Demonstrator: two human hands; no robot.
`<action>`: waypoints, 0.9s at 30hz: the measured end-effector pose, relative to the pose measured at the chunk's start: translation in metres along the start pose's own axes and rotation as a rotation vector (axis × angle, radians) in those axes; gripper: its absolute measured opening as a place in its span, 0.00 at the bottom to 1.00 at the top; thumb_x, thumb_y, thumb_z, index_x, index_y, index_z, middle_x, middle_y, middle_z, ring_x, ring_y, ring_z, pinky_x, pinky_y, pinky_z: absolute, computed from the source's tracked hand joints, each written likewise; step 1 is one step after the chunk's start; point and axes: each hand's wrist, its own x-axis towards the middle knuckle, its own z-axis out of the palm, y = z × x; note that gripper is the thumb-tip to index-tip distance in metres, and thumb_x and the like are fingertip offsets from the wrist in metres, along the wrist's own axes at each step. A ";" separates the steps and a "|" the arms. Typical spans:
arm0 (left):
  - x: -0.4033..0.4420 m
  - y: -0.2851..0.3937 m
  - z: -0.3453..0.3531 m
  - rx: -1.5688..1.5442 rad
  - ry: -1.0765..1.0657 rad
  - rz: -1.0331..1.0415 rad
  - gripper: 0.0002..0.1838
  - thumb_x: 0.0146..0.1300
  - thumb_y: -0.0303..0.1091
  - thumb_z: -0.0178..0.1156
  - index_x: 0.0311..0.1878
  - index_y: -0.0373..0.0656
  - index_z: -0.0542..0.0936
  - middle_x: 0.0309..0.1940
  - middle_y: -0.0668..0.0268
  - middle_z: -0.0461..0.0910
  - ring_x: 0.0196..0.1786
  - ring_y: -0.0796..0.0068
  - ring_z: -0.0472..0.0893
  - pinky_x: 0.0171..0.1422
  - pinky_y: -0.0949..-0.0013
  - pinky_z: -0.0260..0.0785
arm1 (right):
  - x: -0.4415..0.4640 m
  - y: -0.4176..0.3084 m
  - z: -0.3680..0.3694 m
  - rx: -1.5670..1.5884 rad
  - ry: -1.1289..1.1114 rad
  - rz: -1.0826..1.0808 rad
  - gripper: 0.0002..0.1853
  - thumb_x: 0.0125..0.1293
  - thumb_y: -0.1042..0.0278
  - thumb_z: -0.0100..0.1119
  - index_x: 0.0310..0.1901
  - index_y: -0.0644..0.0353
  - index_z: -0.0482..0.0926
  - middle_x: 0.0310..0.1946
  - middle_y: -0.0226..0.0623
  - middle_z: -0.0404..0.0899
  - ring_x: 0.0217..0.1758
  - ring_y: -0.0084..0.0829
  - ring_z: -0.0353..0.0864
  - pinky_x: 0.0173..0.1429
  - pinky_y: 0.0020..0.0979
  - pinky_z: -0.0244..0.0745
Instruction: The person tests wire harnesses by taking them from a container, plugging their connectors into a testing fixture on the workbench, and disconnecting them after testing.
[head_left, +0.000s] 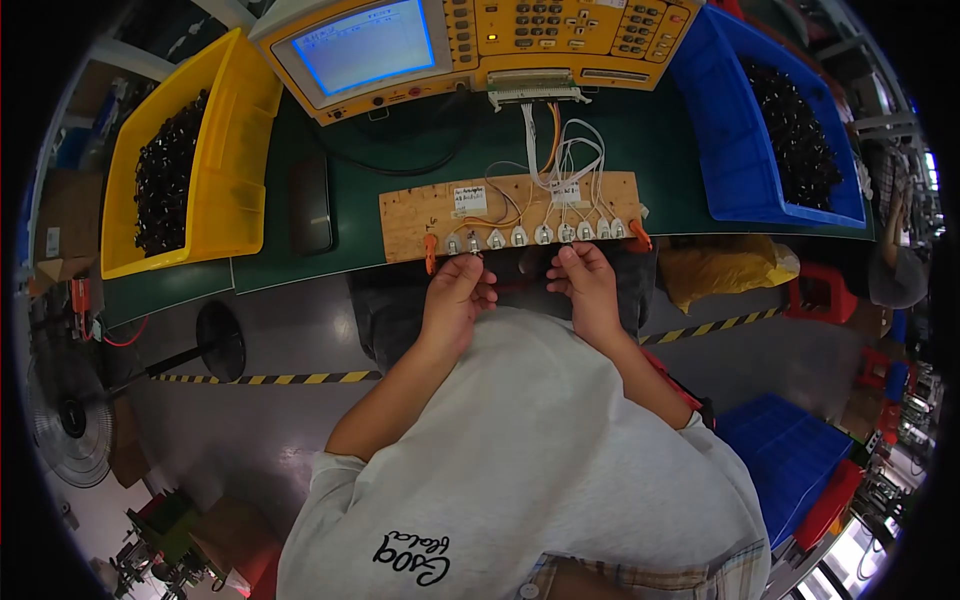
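Note:
A wooden board (405, 215) lies along the table's front edge, with a row of several small metal sockets (519, 236) wired along its near side. My left hand (460, 300) is closed in a pinch against this edge, below the sockets on the left. My right hand (590, 290) pinches at the same edge, below the sockets right of the middle. Whatever sits between the fingertips of either hand is too small to make out. An orange clip (431, 252) stands at the board's left end and another orange clip (639, 236) at its right end.
A yellow tester (480, 68) with a lit screen stands behind the board, joined to it by wires (583, 140). A yellow bin (232, 150) and a blue bin (725, 150) hold black parts. A dark phone-like slab (312, 205) lies left.

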 end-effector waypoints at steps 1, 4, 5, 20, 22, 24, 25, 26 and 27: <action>0.000 0.000 0.000 0.000 0.002 0.000 0.11 0.69 0.43 0.62 0.43 0.47 0.75 0.34 0.68 0.80 0.30 0.77 0.79 0.34 0.70 0.72 | 0.001 0.000 0.001 0.005 -0.001 0.003 0.11 0.71 0.60 0.61 0.45 0.56 0.71 0.37 0.31 0.78 0.38 0.25 0.80 0.40 0.28 0.78; -0.001 -0.001 0.000 -0.002 0.004 -0.005 0.12 0.68 0.44 0.63 0.43 0.48 0.75 0.33 0.69 0.80 0.30 0.77 0.78 0.34 0.70 0.72 | 0.000 0.001 0.005 0.046 0.021 0.011 0.13 0.69 0.60 0.63 0.44 0.57 0.71 0.36 0.31 0.79 0.36 0.23 0.80 0.38 0.25 0.78; 0.000 -0.001 0.000 -0.001 0.002 -0.009 0.12 0.68 0.45 0.63 0.43 0.49 0.74 0.33 0.70 0.80 0.30 0.77 0.78 0.34 0.70 0.72 | 0.001 0.001 0.004 0.048 0.020 0.009 0.13 0.69 0.60 0.63 0.44 0.57 0.71 0.36 0.31 0.79 0.36 0.23 0.80 0.38 0.25 0.78; 0.001 -0.002 -0.002 -0.003 0.007 -0.004 0.12 0.67 0.44 0.64 0.43 0.49 0.74 0.32 0.70 0.79 0.30 0.77 0.78 0.34 0.70 0.73 | 0.001 0.002 0.003 0.029 -0.015 0.007 0.13 0.70 0.59 0.61 0.45 0.57 0.70 0.39 0.32 0.78 0.38 0.24 0.80 0.38 0.26 0.77; 0.002 -0.001 -0.001 0.001 0.012 -0.004 0.12 0.67 0.44 0.64 0.43 0.49 0.74 0.32 0.70 0.79 0.30 0.77 0.78 0.34 0.70 0.73 | 0.000 0.002 0.004 0.025 0.010 0.010 0.13 0.70 0.59 0.61 0.45 0.57 0.70 0.39 0.32 0.78 0.38 0.24 0.80 0.38 0.25 0.77; 0.002 0.000 -0.002 0.007 0.019 -0.006 0.12 0.67 0.44 0.64 0.43 0.49 0.74 0.33 0.70 0.79 0.30 0.77 0.78 0.34 0.70 0.73 | 0.003 0.006 0.000 0.008 -0.007 0.006 0.13 0.71 0.58 0.59 0.46 0.57 0.70 0.39 0.31 0.78 0.39 0.24 0.80 0.39 0.26 0.78; 0.002 0.000 -0.002 0.008 0.015 -0.004 0.12 0.67 0.44 0.64 0.43 0.49 0.74 0.33 0.70 0.79 0.30 0.77 0.78 0.34 0.70 0.73 | 0.005 0.007 -0.001 -0.009 -0.026 0.000 0.12 0.72 0.58 0.57 0.46 0.57 0.71 0.38 0.31 0.78 0.39 0.24 0.80 0.39 0.26 0.79; 0.002 -0.001 -0.002 0.010 0.012 -0.005 0.13 0.67 0.44 0.65 0.43 0.49 0.74 0.33 0.70 0.79 0.30 0.77 0.78 0.34 0.70 0.73 | 0.004 0.008 -0.001 -0.009 -0.025 0.003 0.12 0.72 0.58 0.57 0.46 0.57 0.71 0.38 0.31 0.78 0.39 0.24 0.80 0.39 0.26 0.79; 0.002 -0.001 -0.003 0.009 0.012 -0.007 0.13 0.67 0.44 0.65 0.43 0.49 0.74 0.33 0.70 0.79 0.30 0.77 0.78 0.34 0.70 0.73 | 0.003 0.007 -0.001 -0.012 -0.023 0.003 0.12 0.73 0.58 0.57 0.46 0.57 0.71 0.38 0.31 0.78 0.39 0.24 0.80 0.39 0.26 0.79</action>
